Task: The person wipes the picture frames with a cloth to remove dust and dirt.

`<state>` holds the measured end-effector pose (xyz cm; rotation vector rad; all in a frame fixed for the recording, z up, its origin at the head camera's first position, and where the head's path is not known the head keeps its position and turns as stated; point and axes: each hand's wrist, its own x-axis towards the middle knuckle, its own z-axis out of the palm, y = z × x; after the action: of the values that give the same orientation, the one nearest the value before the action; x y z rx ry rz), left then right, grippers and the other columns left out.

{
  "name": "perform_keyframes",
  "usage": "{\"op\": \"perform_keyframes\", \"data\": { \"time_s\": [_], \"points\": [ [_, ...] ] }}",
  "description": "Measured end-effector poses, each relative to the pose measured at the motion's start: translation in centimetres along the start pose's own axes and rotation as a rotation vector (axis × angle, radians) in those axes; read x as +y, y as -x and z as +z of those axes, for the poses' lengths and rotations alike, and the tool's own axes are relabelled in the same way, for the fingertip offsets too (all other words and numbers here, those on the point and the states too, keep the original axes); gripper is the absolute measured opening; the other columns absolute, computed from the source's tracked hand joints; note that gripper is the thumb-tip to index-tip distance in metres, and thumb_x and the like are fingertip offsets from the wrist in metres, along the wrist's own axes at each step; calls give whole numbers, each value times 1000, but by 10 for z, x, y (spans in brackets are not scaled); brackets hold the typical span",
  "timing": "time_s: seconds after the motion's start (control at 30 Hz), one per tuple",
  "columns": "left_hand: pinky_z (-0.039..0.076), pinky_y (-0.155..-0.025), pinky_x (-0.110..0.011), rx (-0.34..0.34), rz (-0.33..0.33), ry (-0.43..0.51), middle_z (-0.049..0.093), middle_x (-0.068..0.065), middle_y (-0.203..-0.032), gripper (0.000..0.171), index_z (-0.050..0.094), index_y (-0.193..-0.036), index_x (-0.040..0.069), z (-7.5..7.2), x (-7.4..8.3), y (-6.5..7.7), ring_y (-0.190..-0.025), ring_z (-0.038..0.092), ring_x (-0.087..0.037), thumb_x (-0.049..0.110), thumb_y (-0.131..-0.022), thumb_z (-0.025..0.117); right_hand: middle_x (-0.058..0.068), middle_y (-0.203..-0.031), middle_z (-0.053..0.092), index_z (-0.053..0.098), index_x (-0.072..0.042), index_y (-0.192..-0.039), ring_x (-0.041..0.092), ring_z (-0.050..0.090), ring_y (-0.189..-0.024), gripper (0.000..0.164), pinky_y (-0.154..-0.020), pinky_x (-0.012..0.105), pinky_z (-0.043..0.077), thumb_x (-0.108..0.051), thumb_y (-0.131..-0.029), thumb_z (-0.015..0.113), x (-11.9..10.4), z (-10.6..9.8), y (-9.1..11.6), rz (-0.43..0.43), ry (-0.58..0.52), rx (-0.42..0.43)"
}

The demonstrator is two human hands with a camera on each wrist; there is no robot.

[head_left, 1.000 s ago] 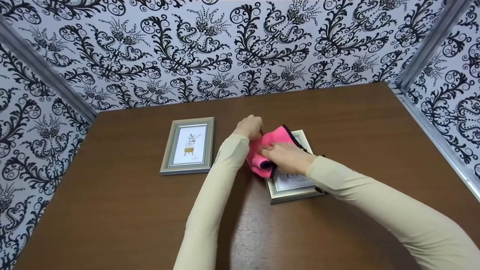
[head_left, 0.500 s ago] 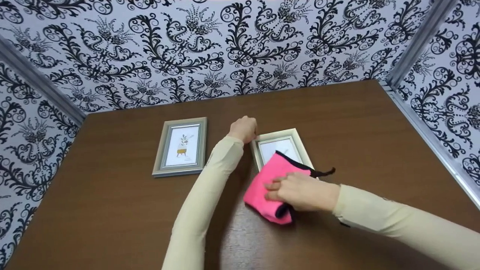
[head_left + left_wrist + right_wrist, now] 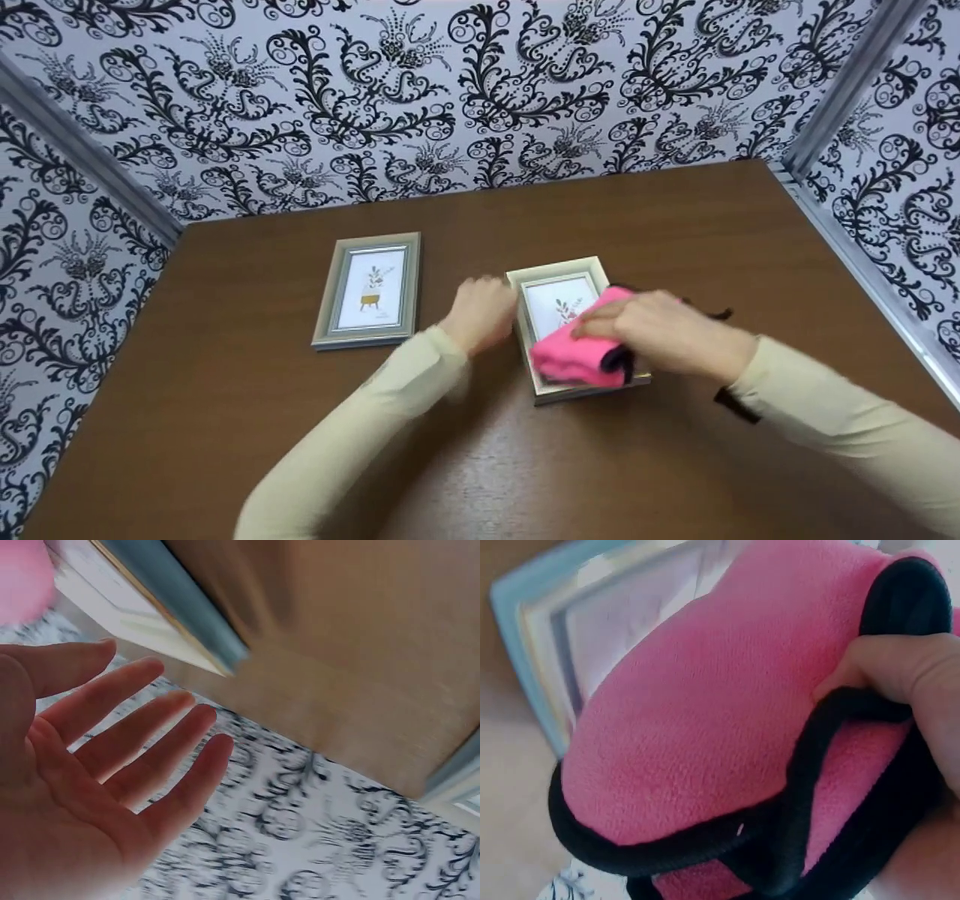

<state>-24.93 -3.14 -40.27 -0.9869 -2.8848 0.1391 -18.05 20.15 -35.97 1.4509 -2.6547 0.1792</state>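
Note:
A bunched pink cloth [image 3: 577, 352] with black edging is gripped by my right hand [image 3: 664, 330] over the lower part of the right picture frame [image 3: 551, 274]. In the right wrist view the thumb presses into a fold of the cloth [image 3: 705, 705]. My left hand [image 3: 484, 311] is just left of that frame, blurred. The left wrist view shows the left hand [image 3: 127, 757] with fingers spread and relaxed, holding nothing, apart from the frame's edge [image 3: 180, 607]. The frame's lower right part is hidden by cloth and hand.
A second picture frame [image 3: 326, 300], with a plant print, lies flat to the left on the brown table [image 3: 225, 420]. Black-and-white patterned walls [image 3: 375, 97] with grey metal edging [image 3: 832, 232] stand at the back and both sides.
The cloth went from the frame's upper left down past its lower edge, then back up and right onto it. My left hand has let go of the frame's upper left corner and come nearer.

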Motion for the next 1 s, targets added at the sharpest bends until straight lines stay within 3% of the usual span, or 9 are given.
{"op": "perform_keyframes", "data": {
  "time_s": [0.17, 0.27, 0.37, 0.5, 0.67, 1.0],
  "points": [
    [51, -52, -31, 3, 126, -19, 62, -2, -69, 7, 68, -74, 10, -3, 29, 31, -61, 57, -18, 5, -77, 64, 0, -104, 70, 71, -13, -110, 24, 66, -91, 45, -65, 44, 56, 2, -68, 78, 19, -15, 10, 99, 10, 69],
    [47, -48, -29, 59, 222, -35, 60, 2, -67, 7, 67, -72, 14, 0, 48, 44, -58, 55, -14, 11, -78, 68, 5, -105, 70, 71, -12, -110, 27, 67, -92, 44, -67, 47, 56, 2, -69, 79, 29, -18, 12, 160, 1, 81],
    [47, -53, -26, 82, 291, -47, 63, 2, -74, 2, 69, -80, 15, 6, 66, 53, -65, 57, -14, 17, -79, 71, 8, -106, 69, 71, -11, -111, 30, 67, -92, 44, -70, 49, 55, 3, -71, 78, 35, -18, 12, 206, -20, 91],
    [48, -62, -25, 108, 319, -119, 62, 0, -84, 15, 68, -91, 14, 15, 82, 59, -75, 57, -15, 14, -77, 73, 9, -106, 69, 70, -9, -112, 32, 68, -90, 44, -70, 50, 55, 9, -72, 74, 40, -16, 5, 228, -45, 110],
    [47, -66, -25, 139, 301, -191, 57, -1, -87, 25, 63, -96, 15, 21, 88, 63, -76, 55, -16, 15, -74, 75, 10, -106, 69, 70, -8, -113, 33, 67, -91, 44, -72, 50, 55, 11, -73, 71, 43, -13, -8, 218, -56, 134],
    [46, -62, -23, 123, 332, -121, 61, 2, -86, 18, 67, -93, 19, 19, 72, 72, -74, 56, -16, 8, -79, 71, 10, -108, 69, 70, -8, -113, 33, 67, -94, 36, -74, 50, 54, -1, -78, 75, 53, -8, -30, 199, -44, 155]
  ]
}}
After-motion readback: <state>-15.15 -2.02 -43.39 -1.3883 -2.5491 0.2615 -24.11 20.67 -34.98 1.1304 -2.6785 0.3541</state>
